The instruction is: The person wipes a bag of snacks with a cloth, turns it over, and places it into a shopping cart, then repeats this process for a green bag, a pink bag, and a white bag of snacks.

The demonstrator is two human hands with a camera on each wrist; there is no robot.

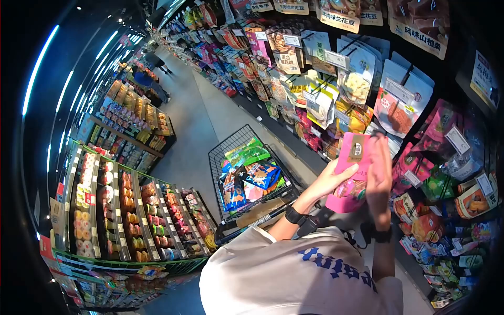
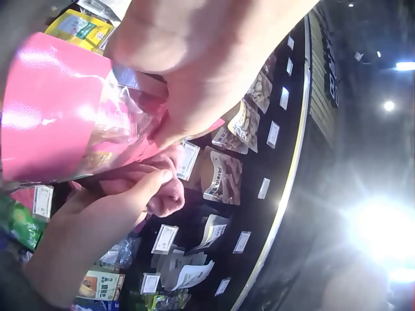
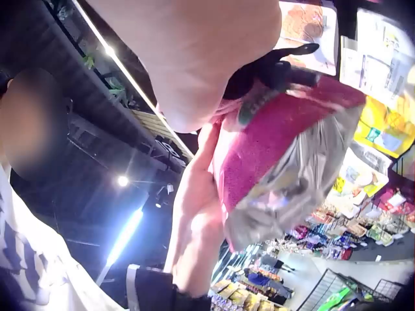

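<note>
My left hand (image 1: 332,177) grips a pink snack bag (image 1: 344,202) with its thumb across the front. The bag has a brown label at the top and a see-through window below, which also shows in the left wrist view. My right hand (image 1: 379,181) is up against the bag's other side. In the left wrist view the right thumb presses on a folded pink cloth (image 2: 170,194), held close to the bag. From the right wrist, the bag (image 3: 266,152) appears tilted, with the left fingers behind its edge.
A black wire shopping cart (image 1: 214,157) with several snack packs (image 1: 260,176) stands ahead to the left. Hanging snack bags (image 1: 401,102) with price tags fill the rack on the right. A sloped display (image 1: 113,210) of packaged snacks is at the left, and people (image 1: 147,81) stand down the aisle.
</note>
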